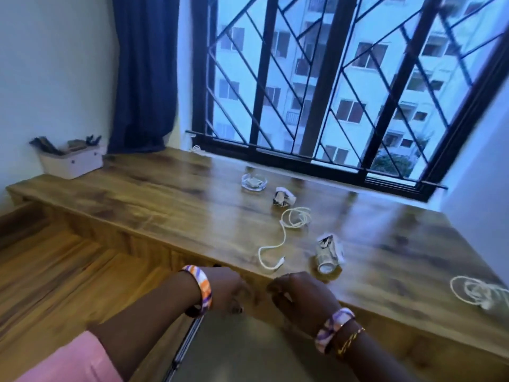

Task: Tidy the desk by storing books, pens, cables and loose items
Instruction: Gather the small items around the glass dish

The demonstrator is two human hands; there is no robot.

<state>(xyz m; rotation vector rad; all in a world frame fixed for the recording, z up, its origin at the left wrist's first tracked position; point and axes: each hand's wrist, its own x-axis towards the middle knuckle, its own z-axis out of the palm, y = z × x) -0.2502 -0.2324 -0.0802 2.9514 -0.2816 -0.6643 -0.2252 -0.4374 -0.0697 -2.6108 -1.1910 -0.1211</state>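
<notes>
Glossy wood desk (glass dish, crumpled paper)

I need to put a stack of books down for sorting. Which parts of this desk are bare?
The widest bare stretch of the desk lies between the white box and the glass dish. Its right half is crowded: crumpled paper, white cable, tipped packet, coiled cord.
</notes>
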